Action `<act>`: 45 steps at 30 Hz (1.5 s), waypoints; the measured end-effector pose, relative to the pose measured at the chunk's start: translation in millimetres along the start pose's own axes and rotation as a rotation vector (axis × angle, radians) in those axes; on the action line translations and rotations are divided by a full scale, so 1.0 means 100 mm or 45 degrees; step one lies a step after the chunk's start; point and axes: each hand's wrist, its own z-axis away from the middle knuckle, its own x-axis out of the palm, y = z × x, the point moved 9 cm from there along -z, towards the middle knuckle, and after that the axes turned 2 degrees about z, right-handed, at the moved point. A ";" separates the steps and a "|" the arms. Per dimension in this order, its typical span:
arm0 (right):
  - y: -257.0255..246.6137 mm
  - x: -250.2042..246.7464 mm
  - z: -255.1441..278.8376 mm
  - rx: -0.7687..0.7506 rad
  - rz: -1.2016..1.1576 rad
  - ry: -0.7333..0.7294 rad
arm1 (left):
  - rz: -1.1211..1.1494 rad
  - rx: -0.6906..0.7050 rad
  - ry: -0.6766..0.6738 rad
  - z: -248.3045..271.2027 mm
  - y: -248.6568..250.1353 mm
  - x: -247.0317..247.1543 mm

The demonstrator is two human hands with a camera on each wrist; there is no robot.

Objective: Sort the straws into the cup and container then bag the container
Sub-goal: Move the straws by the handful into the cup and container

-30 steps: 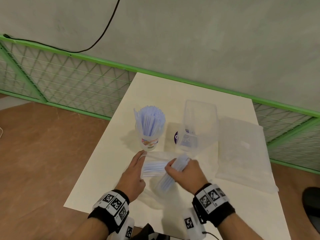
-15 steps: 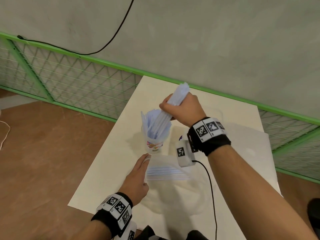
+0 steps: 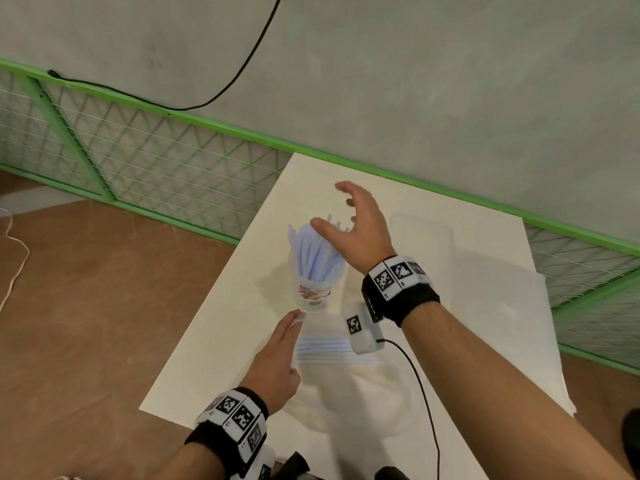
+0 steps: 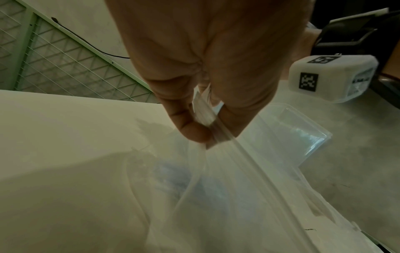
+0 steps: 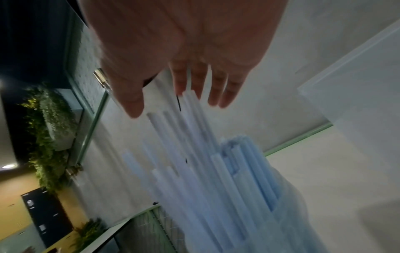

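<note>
Nearest, the left hand (image 3: 277, 355) pinches the rim of a clear plastic bag (image 4: 216, 188), likely holding it open over the remaining pale-blue straws (image 3: 325, 346). Beyond, the right hand (image 3: 356, 226) hovers with spread fingers above the straw-filled clear cup (image 3: 313, 289). The clear plastic container (image 3: 420, 237) behind is faint.

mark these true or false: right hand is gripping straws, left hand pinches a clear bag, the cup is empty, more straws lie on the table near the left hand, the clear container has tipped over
1. The right hand is gripping straws. False: its fingers are spread open above the cup.
2. The left hand pinches the clear bag. True.
3. The cup is empty. False: it holds a bunch of straws.
4. More loose straws lie on the table beside the left hand. True.
5. The clear container has tipped over. False: it stands upright.
</note>
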 end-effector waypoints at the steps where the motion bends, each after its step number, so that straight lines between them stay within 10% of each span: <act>1: -0.03 -0.05 0.06 -0.072 0.014 0.080 | 0.000 0.005 0.001 0.00 0.01 0.00; 10: 0.05 0.53 0.56 -0.374 0.692 -0.346 | 0.019 -0.004 0.004 0.00 -0.01 0.01; 45: 0.04 0.89 0.27 -0.374 0.940 -0.314 | -0.012 -0.015 0.000 0.04 -0.07 -0.07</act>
